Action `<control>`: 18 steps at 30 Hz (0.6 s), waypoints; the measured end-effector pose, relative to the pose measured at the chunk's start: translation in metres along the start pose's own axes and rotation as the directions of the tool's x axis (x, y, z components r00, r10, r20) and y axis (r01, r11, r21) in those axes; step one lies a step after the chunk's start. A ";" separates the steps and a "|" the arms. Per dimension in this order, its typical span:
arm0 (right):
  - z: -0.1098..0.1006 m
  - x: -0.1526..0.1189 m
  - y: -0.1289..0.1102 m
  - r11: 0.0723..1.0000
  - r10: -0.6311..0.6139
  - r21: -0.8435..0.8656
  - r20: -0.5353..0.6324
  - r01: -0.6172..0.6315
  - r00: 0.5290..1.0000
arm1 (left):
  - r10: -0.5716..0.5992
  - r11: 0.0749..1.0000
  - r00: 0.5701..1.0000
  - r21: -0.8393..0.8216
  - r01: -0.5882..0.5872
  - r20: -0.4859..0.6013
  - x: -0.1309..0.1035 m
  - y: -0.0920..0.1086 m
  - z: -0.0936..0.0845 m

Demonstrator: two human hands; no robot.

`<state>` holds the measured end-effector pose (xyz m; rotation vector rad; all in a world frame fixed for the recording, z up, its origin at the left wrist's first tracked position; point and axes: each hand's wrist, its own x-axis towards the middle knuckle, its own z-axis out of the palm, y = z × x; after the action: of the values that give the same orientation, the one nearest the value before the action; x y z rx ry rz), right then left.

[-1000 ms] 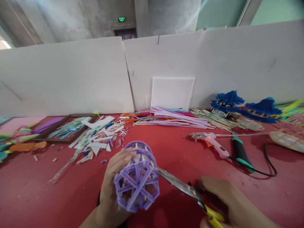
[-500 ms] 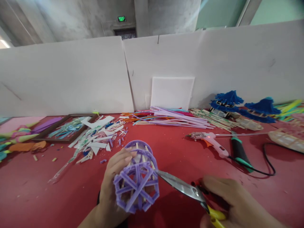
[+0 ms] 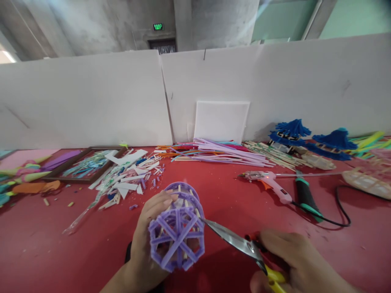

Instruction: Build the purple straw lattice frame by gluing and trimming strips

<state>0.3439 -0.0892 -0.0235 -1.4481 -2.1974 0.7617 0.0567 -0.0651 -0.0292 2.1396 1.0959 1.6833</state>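
My left hand (image 3: pixel 146 240) is closed around a purple lattice frame (image 3: pixel 178 235), built of fuzzy pipe cleaner strips and pale sticks, with its spoked octagonal end tilted toward me. My right hand (image 3: pixel 293 256) grips a pair of scissors (image 3: pixel 236 240) with yellow on the handle. The scissor tips point left and meet the right edge of the frame; whether a strip lies between the blades I cannot tell. Part of the scissor handle is hidden by my fingers.
On the red table (image 3: pixel 226 195) lie a pink glue gun (image 3: pixel 270 183) with a black cord and a black-green handled tool (image 3: pixel 308 197) at right. Pipe cleaners (image 3: pixel 220 152) lie at the back. Scraps (image 3: pixel 130 179) and a brown frame (image 3: pixel 88 179) sit left, blue roofed models (image 3: pixel 291 132) back right.
The purple frame has turned slightly and shifted a little in my left hand. The scissors stay at its right edge, their handles slightly farther left. The view has tilted a little.
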 end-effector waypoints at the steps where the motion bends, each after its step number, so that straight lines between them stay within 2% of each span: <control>1: 0.000 0.001 -0.001 1.000 -0.003 -0.001 -0.016 0.003 1.000 | 0.002 1.000 1.000 -0.001 -0.002 -0.002 0.000 0.000 0.000; 6: -0.003 0.009 -0.005 1.000 0.016 0.013 -0.096 -0.015 0.995 | -0.038 0.999 0.999 -0.032 0.037 -0.034 0.000 0.001 0.002; 7: -0.004 0.010 -0.005 1.000 0.013 0.009 -0.112 -0.012 0.994 | -0.079 0.994 0.997 -0.077 0.078 -0.013 0.000 0.002 0.002; 9: -0.007 0.011 -0.004 1.000 -0.012 -0.018 -0.150 0.010 0.989 | -0.198 0.952 0.975 -0.217 0.215 0.098 -0.001 0.007 0.002; 10: -0.008 0.011 -0.003 0.999 -0.032 -0.037 -0.169 0.026 0.985 | -0.280 0.904 0.945 -0.286 0.319 0.167 -0.003 0.010 0.002; 12: -0.009 0.011 0.000 0.996 -0.065 -0.069 -0.209 0.052 0.976 | -0.461 0.752 0.842 -0.381 0.539 0.281 -0.005 0.018 0.005; 14: -0.010 0.011 0.001 0.996 -0.070 -0.077 -0.231 0.054 0.971 | -0.588 0.615 0.740 -0.414 0.671 0.327 -0.007 0.025 0.008; 15: -0.010 0.010 0.001 0.996 -0.063 -0.069 -0.224 0.049 0.973 | -0.620 0.582 0.713 -0.418 0.698 0.328 -0.008 0.027 0.010; 16: -0.009 0.009 0.001 0.998 -0.047 -0.051 -0.209 0.037 0.977 | -0.626 0.581 0.712 -0.418 0.698 0.318 -0.008 0.029 0.012; 18: -0.006 0.006 -0.001 1.000 0.004 0.012 -0.168 -0.002 0.986 | -0.583 0.656 0.771 -0.410 0.633 0.257 -0.009 0.027 0.016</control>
<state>0.3445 -0.0821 -0.0183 -1.4540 -2.0610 0.6279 0.0820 -0.0857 -0.0261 1.3133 1.0617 1.3106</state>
